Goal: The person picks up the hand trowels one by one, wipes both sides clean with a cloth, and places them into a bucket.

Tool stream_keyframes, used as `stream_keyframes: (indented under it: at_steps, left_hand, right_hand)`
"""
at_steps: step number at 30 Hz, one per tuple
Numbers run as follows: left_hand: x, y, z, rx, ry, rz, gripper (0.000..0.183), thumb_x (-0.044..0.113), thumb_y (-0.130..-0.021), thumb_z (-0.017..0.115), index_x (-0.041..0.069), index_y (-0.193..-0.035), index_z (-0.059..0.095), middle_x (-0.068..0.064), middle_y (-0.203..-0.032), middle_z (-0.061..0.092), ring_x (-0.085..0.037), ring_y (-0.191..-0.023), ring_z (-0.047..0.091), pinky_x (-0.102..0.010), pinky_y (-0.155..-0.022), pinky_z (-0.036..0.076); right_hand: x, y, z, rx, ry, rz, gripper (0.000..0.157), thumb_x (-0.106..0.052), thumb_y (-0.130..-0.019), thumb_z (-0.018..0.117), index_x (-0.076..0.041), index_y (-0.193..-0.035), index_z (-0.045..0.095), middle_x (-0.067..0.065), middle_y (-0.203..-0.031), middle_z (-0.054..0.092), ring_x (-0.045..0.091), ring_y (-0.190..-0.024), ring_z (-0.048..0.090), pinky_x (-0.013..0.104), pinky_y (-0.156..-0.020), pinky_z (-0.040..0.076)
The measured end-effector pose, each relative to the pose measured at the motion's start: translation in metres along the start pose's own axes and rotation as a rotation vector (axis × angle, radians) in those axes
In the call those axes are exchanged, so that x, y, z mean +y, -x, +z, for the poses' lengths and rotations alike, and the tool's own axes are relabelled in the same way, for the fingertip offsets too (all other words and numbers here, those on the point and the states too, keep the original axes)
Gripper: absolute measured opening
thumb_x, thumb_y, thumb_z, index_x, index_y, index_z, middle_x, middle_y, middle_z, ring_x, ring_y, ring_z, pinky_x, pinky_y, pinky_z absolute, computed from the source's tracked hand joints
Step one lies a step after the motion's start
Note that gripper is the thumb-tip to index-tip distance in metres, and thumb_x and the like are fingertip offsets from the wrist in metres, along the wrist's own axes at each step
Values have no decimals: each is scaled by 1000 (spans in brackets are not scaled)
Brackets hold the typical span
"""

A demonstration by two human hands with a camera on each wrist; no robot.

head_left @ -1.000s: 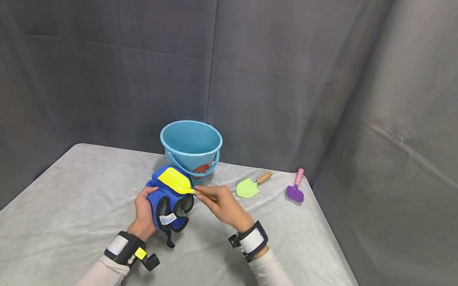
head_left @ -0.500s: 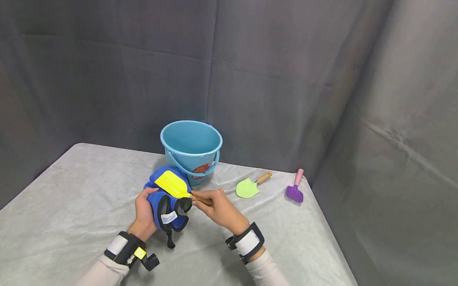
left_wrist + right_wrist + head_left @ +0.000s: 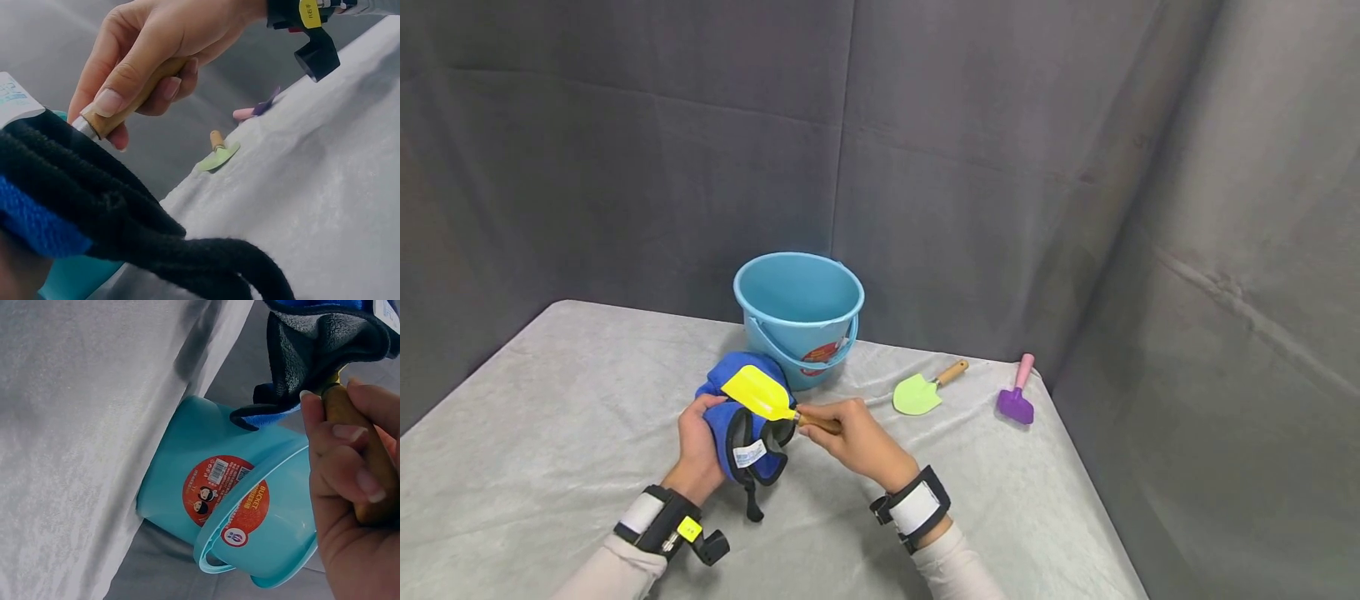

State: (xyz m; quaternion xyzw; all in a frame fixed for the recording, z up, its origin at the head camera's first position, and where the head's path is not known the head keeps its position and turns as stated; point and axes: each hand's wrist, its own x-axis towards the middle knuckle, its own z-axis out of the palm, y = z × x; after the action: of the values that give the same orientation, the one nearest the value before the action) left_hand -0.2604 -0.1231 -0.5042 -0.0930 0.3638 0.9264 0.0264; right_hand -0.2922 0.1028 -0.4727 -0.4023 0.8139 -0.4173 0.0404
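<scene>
My left hand (image 3: 697,446) grips a bunched blue cloth (image 3: 722,429) with black edging and a white label. In my right hand (image 3: 853,437) is a small shovel (image 3: 756,390) with a yellow blade, pinched by its short wooden handle. The blade lies across the cloth's upper part in the head view, pointing up and left. From the right wrist, fingers curl round the wooden handle (image 3: 356,434), and the folded cloth (image 3: 322,347) overlaps most of the blade. A black cord end hangs below the cloth.
Just behind the cloth stands a light blue bucket (image 3: 801,333), its handle folded down. A light green trowel (image 3: 917,395) lies right of it, and farther right a purple shovel (image 3: 1016,407) with a pink handle. Grey curtains (image 3: 962,167) border the pale table (image 3: 580,400).
My right hand has shifted a little left and down, bringing the yellow shovel along over the cloth. The left hand keeps its grip, nearly in place.
</scene>
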Motion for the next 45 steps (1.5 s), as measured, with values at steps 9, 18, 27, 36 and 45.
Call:
stream_keyframes:
  at_steps: [9,18,27,36,45]
  left_hand:
    - [1,0,-3,3,42,30,36,21,-96,25,21,-128,42,11,-120,54,-7,-109,53,-21,-97,44]
    - [8,-2,-6,26,62,100,35,20,-96,25,20,-127,42,10,-125,50,-7,-114,48,-19,-102,38]
    - [23,-6,-14,21,137,162,36,15,-99,25,20,-130,41,13,-131,49,-5,-121,46,-19,-107,34]
    - [41,-5,-20,18,255,204,25,9,-99,31,16,-111,53,9,-111,60,-7,-103,55,-20,-94,44]
    - [43,-10,-17,209,130,257,22,4,-94,37,14,-78,49,8,-76,55,-8,-71,52,-19,-67,48]
  right_hand:
    - [-1,0,-4,-46,13,3,38,-9,-96,69,1,-132,65,12,-124,71,5,-109,68,18,-88,54]
    - [-1,4,-10,-70,29,30,39,-10,-95,71,2,-131,65,10,-119,73,1,-104,69,17,-85,55]
    - [-2,5,-12,-93,44,14,39,-12,-95,71,1,-131,66,11,-120,73,2,-105,69,17,-87,54]
    - [-4,6,-21,-128,110,13,38,-16,-95,71,-2,-131,67,7,-125,71,-1,-105,68,15,-87,53]
    - [-1,11,-34,-46,94,4,34,-12,-96,70,-5,-129,69,6,-121,74,5,-107,70,18,-88,55]
